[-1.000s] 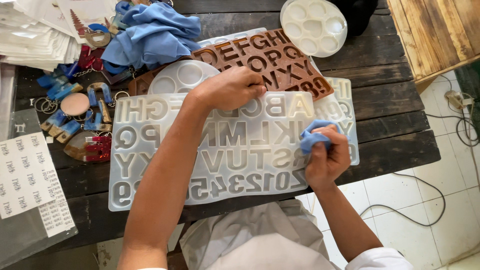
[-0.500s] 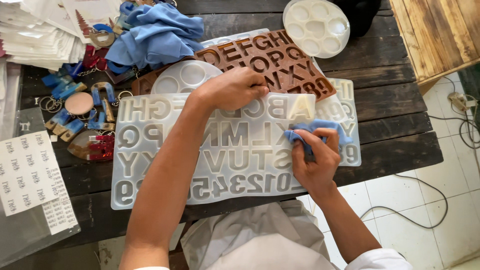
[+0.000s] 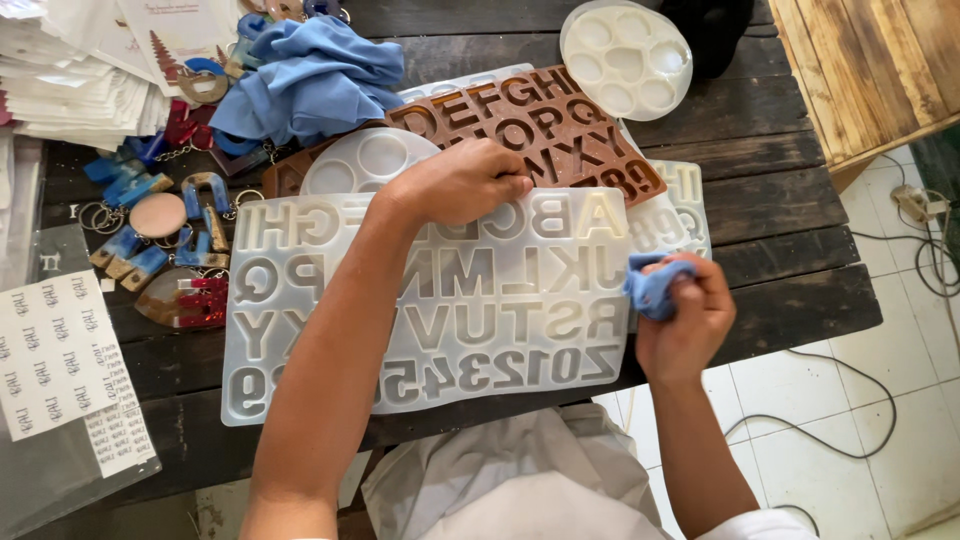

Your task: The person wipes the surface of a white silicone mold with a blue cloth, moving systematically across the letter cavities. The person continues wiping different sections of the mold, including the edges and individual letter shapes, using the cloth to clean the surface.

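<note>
A large clear silicone mold [image 3: 430,320] with letter and number cavities lies on the dark wooden table [image 3: 780,230]. My left hand [image 3: 460,185] presses down on the mold's far edge, fingers curled. My right hand [image 3: 690,325] is closed around a small crumpled blue cloth [image 3: 648,287] at the mold's right edge. A brown letter mold [image 3: 530,125] lies just beyond my left hand, partly under the clear one. Another clear mold [image 3: 690,205] peeks out on the right.
A round white mold [image 3: 625,55] sits at the back, and another round one [image 3: 360,160] is by my left wrist. A larger blue cloth [image 3: 310,75], blue and red resin keychains [image 3: 170,250], paper stacks [image 3: 70,85] and label sheets [image 3: 55,350] fill the left side. Cables [image 3: 900,250] trail on the tiled floor to the right.
My right hand rubbed the blue cloth leftward over the clear mold, then drew back to its right edge. My left hand stayed on the far edge.
</note>
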